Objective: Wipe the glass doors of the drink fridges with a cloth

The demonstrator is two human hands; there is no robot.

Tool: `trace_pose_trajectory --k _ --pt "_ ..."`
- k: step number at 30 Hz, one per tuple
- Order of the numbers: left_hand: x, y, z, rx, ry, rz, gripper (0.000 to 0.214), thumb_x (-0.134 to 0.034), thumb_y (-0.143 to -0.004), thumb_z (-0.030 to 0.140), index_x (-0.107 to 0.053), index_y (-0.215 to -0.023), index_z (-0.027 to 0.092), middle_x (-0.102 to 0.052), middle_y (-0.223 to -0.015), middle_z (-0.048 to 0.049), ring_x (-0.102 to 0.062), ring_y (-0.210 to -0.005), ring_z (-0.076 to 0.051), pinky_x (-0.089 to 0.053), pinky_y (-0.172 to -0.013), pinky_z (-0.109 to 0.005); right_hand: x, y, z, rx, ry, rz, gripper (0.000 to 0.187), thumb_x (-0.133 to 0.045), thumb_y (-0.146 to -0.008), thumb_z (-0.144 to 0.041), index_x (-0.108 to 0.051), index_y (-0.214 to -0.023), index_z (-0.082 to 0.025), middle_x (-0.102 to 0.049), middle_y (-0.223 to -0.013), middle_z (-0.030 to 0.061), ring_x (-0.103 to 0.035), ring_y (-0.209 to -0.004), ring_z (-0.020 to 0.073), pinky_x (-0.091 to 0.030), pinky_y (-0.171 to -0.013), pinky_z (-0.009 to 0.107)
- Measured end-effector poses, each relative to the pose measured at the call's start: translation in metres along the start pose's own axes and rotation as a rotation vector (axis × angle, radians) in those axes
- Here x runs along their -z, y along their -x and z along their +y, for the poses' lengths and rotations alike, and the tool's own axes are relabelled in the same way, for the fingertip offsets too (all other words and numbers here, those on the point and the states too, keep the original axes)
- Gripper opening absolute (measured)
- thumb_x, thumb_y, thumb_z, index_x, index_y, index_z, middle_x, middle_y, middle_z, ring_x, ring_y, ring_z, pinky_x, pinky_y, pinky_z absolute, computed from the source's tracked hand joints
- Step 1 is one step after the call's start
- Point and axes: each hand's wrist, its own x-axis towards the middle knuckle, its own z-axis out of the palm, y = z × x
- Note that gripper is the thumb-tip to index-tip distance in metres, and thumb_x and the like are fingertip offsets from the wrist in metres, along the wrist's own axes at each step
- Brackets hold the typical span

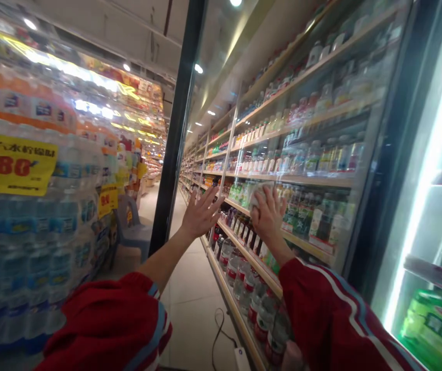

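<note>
In front of me a glass door (pixel 306 67) with a dark frame (pixel 174 134) stands swung out, and shelves of bottles show in its pane. My left hand (pixel 202 212) lies with fingers spread against the glass near the dark frame. To its right, my right hand (pixel 269 211) presses a pale, crumpled cloth (pixel 258 195) on the pane. The fingers bend over the cloth, and part of it sticks out at their upper left. Both my sleeves are red with white and blue stripes.
Stacked bottle packs (pixel 27 226) with a yellow price sign (pixel 14 164) stand on the left. Behind them is a grey plastic chair (pixel 133 221). At the right edge a lit cooler holds green packs (pixel 433 324). Low down show a power strip (pixel 241 358) and its dark cable (pixel 216 337).
</note>
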Motion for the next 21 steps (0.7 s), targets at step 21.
trace_pose_trajectory --k 21 --pt "0.004 0.001 0.014 0.125 0.103 0.098 0.043 -0.040 -0.091 0.027 -0.042 -0.132 0.018 -0.040 -0.143 -0.0135 -0.026 -0.138 -0.023 -0.007 -0.113 -0.049 -0.011 -0.004 -0.040 0.025 -0.066 -0.060 0.046 -0.041 -0.086 -0.026 -0.045 -0.130 -0.018 -0.045 -0.139 0.0127 -0.021 -0.139 0.0257 -0.016 -0.110 0.051"
